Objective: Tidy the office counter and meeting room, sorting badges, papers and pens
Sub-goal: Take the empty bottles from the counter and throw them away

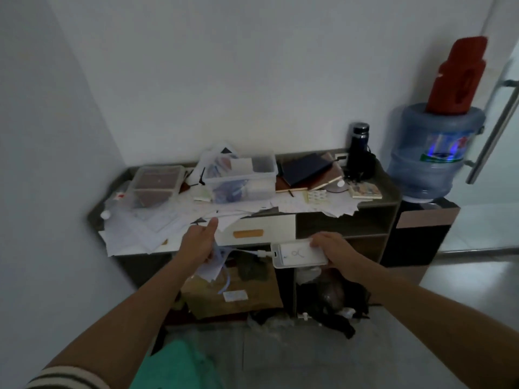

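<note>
In front of the cluttered counter (373,204), my right hand (332,249) grips a clear plastic badge holder (297,254) with a white card inside. Its white clip and pale lanyard (238,251) stretch left to my left hand (199,242), which holds the bunched lanyard together with some white papers (210,269), thumb pointing up. Loose papers (157,226) cover the counter top. A clear plastic box (241,178) holding badges and cards sits at the middle of the counter.
A lidded clear container (153,183) sits at left. Notebooks (304,169), a dark bottle (358,146) and sticker sheets (317,196) lie at right. A water dispenser bottle (432,153) stands beside the counter. Cardboard (233,293) and black bags (331,301) fill the shelves below.
</note>
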Motion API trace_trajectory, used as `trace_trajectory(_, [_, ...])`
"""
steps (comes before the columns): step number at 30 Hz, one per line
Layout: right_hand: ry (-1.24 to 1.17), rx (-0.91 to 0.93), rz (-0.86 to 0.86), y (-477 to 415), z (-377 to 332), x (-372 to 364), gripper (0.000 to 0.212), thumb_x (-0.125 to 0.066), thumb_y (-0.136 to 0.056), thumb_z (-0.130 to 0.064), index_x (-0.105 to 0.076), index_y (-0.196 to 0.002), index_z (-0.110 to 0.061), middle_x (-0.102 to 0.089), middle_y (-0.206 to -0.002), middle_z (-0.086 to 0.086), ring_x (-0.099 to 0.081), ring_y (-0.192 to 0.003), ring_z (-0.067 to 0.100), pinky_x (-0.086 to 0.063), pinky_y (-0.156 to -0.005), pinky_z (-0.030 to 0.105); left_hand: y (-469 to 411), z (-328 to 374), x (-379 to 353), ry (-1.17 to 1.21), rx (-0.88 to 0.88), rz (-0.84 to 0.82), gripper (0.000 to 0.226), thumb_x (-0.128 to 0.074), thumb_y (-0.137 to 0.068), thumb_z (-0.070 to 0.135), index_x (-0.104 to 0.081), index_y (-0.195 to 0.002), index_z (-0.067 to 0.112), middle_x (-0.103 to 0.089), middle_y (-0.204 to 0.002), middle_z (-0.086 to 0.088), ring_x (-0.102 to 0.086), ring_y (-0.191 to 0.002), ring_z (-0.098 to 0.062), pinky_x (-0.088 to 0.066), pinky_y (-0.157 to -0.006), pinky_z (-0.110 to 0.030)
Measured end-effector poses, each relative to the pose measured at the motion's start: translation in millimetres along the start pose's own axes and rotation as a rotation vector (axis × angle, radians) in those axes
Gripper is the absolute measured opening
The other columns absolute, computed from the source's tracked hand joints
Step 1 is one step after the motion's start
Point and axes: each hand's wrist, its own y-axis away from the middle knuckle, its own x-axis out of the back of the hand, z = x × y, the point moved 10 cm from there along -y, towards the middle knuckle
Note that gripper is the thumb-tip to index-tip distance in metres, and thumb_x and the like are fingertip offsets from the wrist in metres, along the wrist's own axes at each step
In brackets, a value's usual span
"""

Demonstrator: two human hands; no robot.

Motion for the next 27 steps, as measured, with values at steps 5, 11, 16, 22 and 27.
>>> trace_trajectory(5, [-0.029, 0.064, 0.021, -92, -69, -15, 0.013, -0.054, -0.089, -0.013, -0.067, -0.091, -0.011, -0.062, -0.101, 0.016, -0.058, -0.092, 0.031, -0.05, -0.066, 0.032, -97, 47, 16, -0.056, -0.058, 0.065, 0.063, -0.032, -0.098, 0.052, -0.058, -0.07, 0.003, -0.054, -0.054, -0.014, -0.051, -0.043, -0.025, -0.042, -0.045, -0.026])
trace_trajectory(11, [-0.064, 0.17, 0.056, -190, -146, -20, 0.015, -0.054, -0.091, -0.011, -0.068, -0.086, -0.016, -0.063, -0.094, 0.011, -0.057, -0.086, 0.026, -0.052, -0.067, 0.036, -213, 117, 34, -0.097, -0.247, 0.146, 0.043, -0.031, -0.101, 0.037, -0.047, -0.075, 0.007, -0.055, -0.07, -0.022, -0.055, -0.062, -0.034, -0.046, -0.057, -0.035])
trace_trajectory(16, [-0.106, 0.195, 0.119, -265, -207, -22, 0.012, -0.056, -0.09, -0.011, -0.068, -0.088, -0.011, -0.066, -0.097, 0.016, -0.06, -0.09, 0.031, -0.055, -0.077, 0.044, -301, 175, 45, -0.036, -0.364, 0.164, 0.043, -0.043, -0.095, 0.025, -0.037, -0.054, 0.01, -0.036, -0.05, -0.007, -0.038, -0.049, -0.021, -0.032, -0.056, -0.033])
trace_trajectory(22, [-0.103, 0.22, 0.109, -329, -251, -36, 0.018, -0.052, -0.093, -0.012, -0.069, -0.09, -0.018, -0.067, -0.095, 0.009, -0.058, -0.086, 0.021, -0.049, -0.059, 0.028, -387, 219, 45, -0.032, -0.49, 0.117, 0.034, -0.052, -0.09, 0.018, -0.046, -0.058, 0.007, -0.035, -0.053, -0.011, -0.037, -0.051, -0.022, -0.032, -0.054, -0.033])
trace_trajectory(27, [0.156, 0.286, 0.038, -380, -264, -49, 0.02, -0.053, -0.093, -0.009, -0.069, -0.102, -0.016, -0.064, -0.097, 0.005, -0.058, -0.087, 0.019, -0.053, -0.07, 0.032, -448, 182, 19, -0.195, -0.45, 0.067, 0.032, -0.058, -0.076, 0.017, -0.039, -0.051, 0.011, -0.033, -0.052, -0.009, -0.033, -0.049, -0.017, -0.028, -0.053, -0.031])
